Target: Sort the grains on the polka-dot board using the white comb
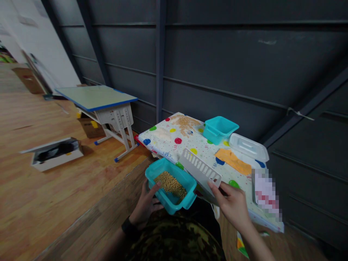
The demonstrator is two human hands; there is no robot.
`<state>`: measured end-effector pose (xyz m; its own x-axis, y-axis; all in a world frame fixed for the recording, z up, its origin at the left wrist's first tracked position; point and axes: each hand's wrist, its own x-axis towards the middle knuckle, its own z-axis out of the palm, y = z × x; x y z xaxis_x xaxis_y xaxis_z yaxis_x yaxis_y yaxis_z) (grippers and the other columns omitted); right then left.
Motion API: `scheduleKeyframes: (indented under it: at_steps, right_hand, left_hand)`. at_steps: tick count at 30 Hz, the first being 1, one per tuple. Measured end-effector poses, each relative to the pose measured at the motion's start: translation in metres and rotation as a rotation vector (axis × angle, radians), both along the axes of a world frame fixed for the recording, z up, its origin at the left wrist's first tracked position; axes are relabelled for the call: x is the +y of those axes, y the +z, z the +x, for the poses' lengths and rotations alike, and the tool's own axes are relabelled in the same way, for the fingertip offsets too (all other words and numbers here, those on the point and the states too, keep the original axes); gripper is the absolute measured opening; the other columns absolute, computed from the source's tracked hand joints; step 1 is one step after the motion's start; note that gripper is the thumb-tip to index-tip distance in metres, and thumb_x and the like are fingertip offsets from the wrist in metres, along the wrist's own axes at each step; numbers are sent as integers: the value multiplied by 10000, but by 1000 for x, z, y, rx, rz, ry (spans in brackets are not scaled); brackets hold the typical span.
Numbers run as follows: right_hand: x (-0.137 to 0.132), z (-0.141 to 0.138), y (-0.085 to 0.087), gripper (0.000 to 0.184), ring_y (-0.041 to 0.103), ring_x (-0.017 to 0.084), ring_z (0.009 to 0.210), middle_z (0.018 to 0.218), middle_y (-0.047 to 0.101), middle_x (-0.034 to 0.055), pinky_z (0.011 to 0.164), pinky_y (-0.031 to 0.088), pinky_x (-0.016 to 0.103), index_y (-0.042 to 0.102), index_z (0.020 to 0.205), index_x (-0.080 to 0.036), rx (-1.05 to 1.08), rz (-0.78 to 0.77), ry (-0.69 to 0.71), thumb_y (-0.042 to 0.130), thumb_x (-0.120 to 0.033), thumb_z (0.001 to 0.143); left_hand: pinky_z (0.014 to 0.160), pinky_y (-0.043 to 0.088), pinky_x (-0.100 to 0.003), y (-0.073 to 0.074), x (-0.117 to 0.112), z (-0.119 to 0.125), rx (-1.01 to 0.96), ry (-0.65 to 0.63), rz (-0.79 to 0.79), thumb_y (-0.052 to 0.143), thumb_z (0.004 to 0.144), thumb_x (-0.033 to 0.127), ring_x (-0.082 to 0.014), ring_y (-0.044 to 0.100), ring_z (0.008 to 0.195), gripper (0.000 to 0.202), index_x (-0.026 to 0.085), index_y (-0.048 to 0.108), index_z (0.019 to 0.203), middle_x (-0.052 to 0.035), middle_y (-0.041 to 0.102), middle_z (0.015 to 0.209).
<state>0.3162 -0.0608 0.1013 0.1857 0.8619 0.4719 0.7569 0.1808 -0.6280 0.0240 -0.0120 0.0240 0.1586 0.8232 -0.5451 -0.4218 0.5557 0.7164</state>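
Note:
My left hand [146, 201] grips the near left side of a turquoise plastic container [191, 185], thumb over its rim. Yellowish soybeans [171, 183] lie in it, and the container is held in front of my body at the table's near edge. Between the thumb and fingers of my right hand [232, 201] is the end of a white slotted plastic basket [198, 166]. It is tilted, just right of the container, over the edge of the balloon-print tablecloth [163, 143]. Farther back on the cloth, a scattered pile of beans or grain [186, 123] is spread out.
A second turquoise container [220, 127] stands at the table's back, beside a clear plastic lid [248, 146]. An orange cloth [233, 159] and a pixelated item [266, 195] lie to the right. Leftward are a desk [100, 96] and an opened white box [57, 154]. Dark wall panels rise behind.

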Motion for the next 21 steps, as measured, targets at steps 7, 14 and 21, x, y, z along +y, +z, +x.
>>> scheduleKeyframes:
  at_steps: [7,14,21]
  right_hand:
    - [39,12,1,711,567,188,481,526,641,51,529,374,306,619,583,-252,-46,54,-192,545,-818,1006]
    - [27,13,-7,661,591,192,513,554,654,28,537,402,299,691,618,-229,27,-46,-56,625,-770,991]
    - [31,16,-7,706,525,177,510,526,609,16,520,385,293,669,591,-232,81,-9,-116,628,-825,972]
  left_hand:
    - [910,733,-502,-9,0,-5,1,-38,23,924,913,612,-326,887,1016,1039,377,295,1706,-241,667,1621]
    - [847,729,-482,-15,2,-3,19,13,28,970,844,635,-329,891,981,1109,412,317,1713,-204,700,1578]
    - [890,732,-499,-9,-1,-4,22,-13,62,939,891,622,-320,891,994,1053,391,311,1704,-215,687,1604]
